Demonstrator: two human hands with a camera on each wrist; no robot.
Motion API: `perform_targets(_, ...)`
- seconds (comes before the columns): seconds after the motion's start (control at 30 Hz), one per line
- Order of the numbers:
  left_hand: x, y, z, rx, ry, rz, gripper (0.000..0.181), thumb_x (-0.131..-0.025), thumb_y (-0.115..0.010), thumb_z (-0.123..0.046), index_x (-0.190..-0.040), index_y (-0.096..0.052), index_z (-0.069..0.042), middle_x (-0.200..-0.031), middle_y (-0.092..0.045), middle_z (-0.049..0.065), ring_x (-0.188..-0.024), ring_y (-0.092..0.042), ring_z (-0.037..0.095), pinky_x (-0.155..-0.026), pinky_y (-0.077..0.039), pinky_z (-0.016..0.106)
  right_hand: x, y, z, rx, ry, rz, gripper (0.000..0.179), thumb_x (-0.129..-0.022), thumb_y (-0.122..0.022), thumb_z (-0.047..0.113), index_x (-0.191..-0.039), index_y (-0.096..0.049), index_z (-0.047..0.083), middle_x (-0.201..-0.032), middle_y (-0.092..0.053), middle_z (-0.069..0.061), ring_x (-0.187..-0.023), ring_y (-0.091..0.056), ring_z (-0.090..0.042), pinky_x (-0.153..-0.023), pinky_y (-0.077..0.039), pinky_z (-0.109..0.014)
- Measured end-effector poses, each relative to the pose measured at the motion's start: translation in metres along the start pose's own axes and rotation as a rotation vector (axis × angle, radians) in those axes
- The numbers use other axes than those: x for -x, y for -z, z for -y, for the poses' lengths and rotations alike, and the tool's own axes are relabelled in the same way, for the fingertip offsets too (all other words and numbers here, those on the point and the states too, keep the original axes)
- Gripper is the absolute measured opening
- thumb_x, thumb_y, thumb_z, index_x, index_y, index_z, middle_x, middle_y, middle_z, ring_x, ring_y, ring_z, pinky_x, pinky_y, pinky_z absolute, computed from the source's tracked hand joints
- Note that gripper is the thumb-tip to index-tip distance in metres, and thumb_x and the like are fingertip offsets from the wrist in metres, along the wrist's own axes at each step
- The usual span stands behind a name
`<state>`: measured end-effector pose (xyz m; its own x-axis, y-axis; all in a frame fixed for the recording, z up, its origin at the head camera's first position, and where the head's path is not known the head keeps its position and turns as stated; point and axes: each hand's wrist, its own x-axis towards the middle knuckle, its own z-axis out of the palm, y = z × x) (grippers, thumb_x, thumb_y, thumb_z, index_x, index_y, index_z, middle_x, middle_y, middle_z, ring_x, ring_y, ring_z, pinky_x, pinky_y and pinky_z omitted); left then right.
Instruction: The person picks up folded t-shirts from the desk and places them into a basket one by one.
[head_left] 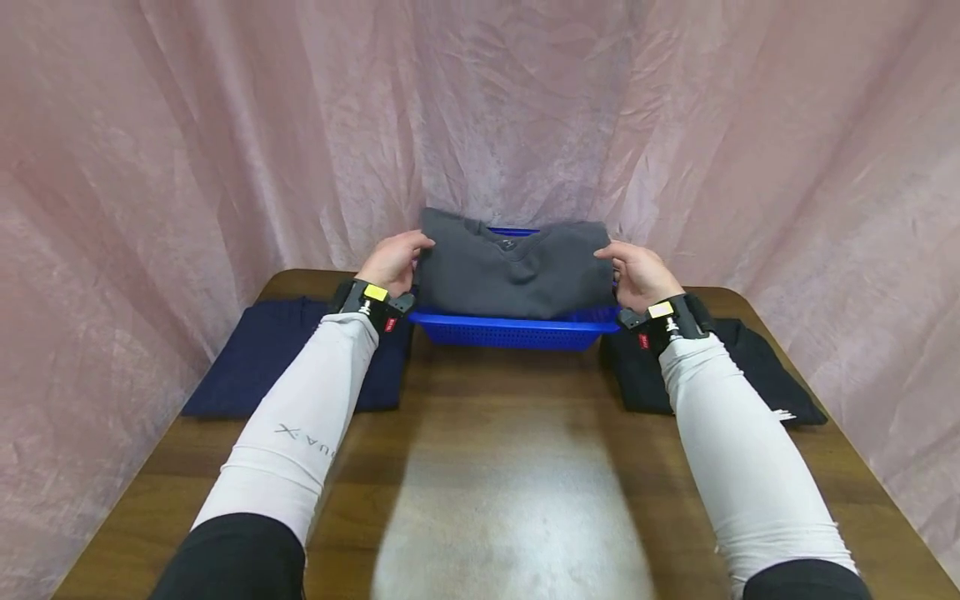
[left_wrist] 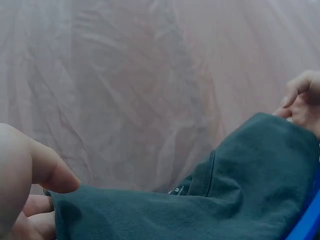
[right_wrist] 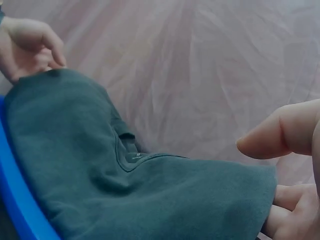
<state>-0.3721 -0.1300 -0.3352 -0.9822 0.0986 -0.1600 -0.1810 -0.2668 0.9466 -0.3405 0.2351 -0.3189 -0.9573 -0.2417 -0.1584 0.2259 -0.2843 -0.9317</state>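
A folded dark grey shirt [head_left: 517, 271], neckline at the top, stands over a blue plastic basket [head_left: 517, 331] and hides most of its inside. My left hand [head_left: 393, 262] pinches the shirt's left edge, thumb in front and fingers behind, as the left wrist view also shows. At the opposite edge, my right hand [head_left: 637, 271] holds the shirt with its fingers behind the cloth. In the right wrist view the right thumb [right_wrist: 267, 137] looks raised near the top edge. Whether the shirt's bottom rests in the basket is hidden by the rim.
Folded navy clothing [head_left: 247, 358] lies on the brown wooden table [head_left: 510, 467] left of the basket, partly under my left arm. On the right lies folded black clothing [head_left: 765, 375], partly behind my right arm. A pink curtain [head_left: 517, 108] hangs behind the table.
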Motion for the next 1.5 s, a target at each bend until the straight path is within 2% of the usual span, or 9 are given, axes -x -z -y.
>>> perform_targets(0.07, -0.003, -0.001, 0.007, -0.012, 0.01, -0.007, 0.059, -0.097, -0.053, -0.003, -0.152, -0.033, -0.004, -0.15, -0.032, 0.006, -0.121, -0.04, 0.022, -0.1, -0.039, 0.034, -0.002, 0.0, -0.006, 0.019, -0.01, -0.041, 0.05, -0.102, -0.048, 0.004, -0.148, -0.028, 0.007, -0.153, -0.021, -0.004, -0.124, -0.034, -0.022, -0.106, -0.031, -0.034)
perform_targets(0.2, -0.006, -0.002, 0.015, -0.032, 0.036, -0.017, 0.048, -0.097, -0.053, -0.004, -0.144, -0.045, -0.002, -0.141, -0.04, 0.006, -0.11, -0.044, 0.019, -0.085, -0.043, 0.029, -0.003, 0.0, -0.012, 0.031, -0.02, -0.093, 0.033, -0.1, -0.051, 0.002, -0.133, -0.045, 0.002, -0.156, -0.018, -0.002, -0.13, -0.025, -0.023, -0.111, -0.018, -0.039)
perform_targets(0.37, -0.003, -0.003, 0.013, -0.106, 0.028, -0.076, 0.047, -0.097, -0.056, -0.005, -0.143, -0.047, -0.003, -0.132, -0.047, 0.008, -0.097, -0.049, 0.016, -0.091, -0.043, 0.03, -0.001, -0.001, -0.014, 0.149, -0.004, -0.103, 0.062, -0.1, -0.051, 0.004, -0.154, -0.021, 0.001, -0.157, -0.017, -0.008, -0.136, -0.022, -0.025, -0.116, -0.015, -0.041)
perform_targets(0.57, 0.009, 0.001, 0.003, -0.169, -0.132, -0.088, 0.04, -0.1, -0.049, -0.003, -0.14, -0.048, 0.003, -0.137, -0.05, 0.019, -0.117, -0.052, 0.025, -0.104, -0.041, 0.044, 0.017, 0.0, -0.014, 0.536, 0.113, -0.25, 0.054, -0.1, -0.056, 0.02, -0.148, -0.039, 0.0, -0.143, -0.044, -0.019, -0.123, -0.046, -0.033, -0.103, -0.042, -0.043)
perform_targets(0.67, 0.018, 0.008, 0.0, -0.192, -0.167, -0.045, 0.036, -0.103, -0.047, -0.005, -0.138, -0.049, 0.003, -0.134, -0.052, 0.02, -0.116, -0.053, 0.029, -0.101, -0.043, 0.046, 0.026, 0.002, -0.015, 0.624, 0.174, -0.297, 0.05, -0.1, -0.058, 0.023, -0.144, -0.047, 0.003, -0.137, -0.05, -0.018, -0.114, -0.054, -0.035, -0.096, -0.047, -0.045)
perform_targets(0.8, 0.032, 0.019, 0.0, -0.277, -0.193, -0.009, 0.035, -0.103, -0.051, -0.008, -0.137, -0.052, 0.002, -0.129, -0.056, 0.017, -0.113, -0.057, 0.028, -0.098, -0.046, 0.047, 0.034, 0.003, -0.018, 0.647, 0.259, -0.278, 0.045, -0.1, -0.058, 0.019, -0.14, -0.05, 0.001, -0.134, -0.051, -0.022, -0.11, -0.055, -0.035, -0.097, -0.046, -0.05)
perform_targets(1.03, 0.063, 0.036, 0.003, -0.399, -0.263, 0.071, 0.035, -0.104, -0.054, -0.012, -0.137, -0.053, -0.001, -0.128, -0.058, 0.015, -0.112, -0.057, 0.028, -0.095, -0.048, 0.048, 0.045, -0.011, -0.03, 0.752, 0.397, -0.224, 0.038, -0.098, -0.062, 0.017, -0.132, -0.058, 0.001, -0.123, -0.059, -0.018, -0.103, -0.057, -0.023, -0.079, -0.051, -0.021)
perform_targets(1.2, 0.083, 0.049, 0.004, -0.422, -0.306, 0.119, 0.034, -0.104, -0.055, -0.012, -0.136, -0.053, -0.001, -0.128, -0.058, 0.015, -0.113, -0.057, 0.028, -0.094, -0.049, 0.047, 0.053, -0.037, -0.039, 0.82, 0.455, -0.155, 0.036, -0.097, -0.064, 0.018, -0.131, -0.061, 0.009, -0.123, -0.062, -0.007, -0.103, -0.057, -0.018, -0.083, -0.05, -0.027)
perform_targets(1.5, 0.11, 0.101, 0.016, -0.556, -0.36, -0.008, 0.033, -0.102, -0.056, -0.011, -0.134, -0.056, -0.002, -0.125, -0.06, 0.014, -0.107, -0.06, 0.022, -0.089, -0.052, 0.043, 0.059, -0.109, -0.073, 0.819, 0.538, 0.055, 0.031, -0.094, -0.068, 0.015, -0.125, -0.066, 0.013, -0.117, -0.066, 0.001, -0.097, -0.061, -0.013, -0.079, -0.052, -0.037)
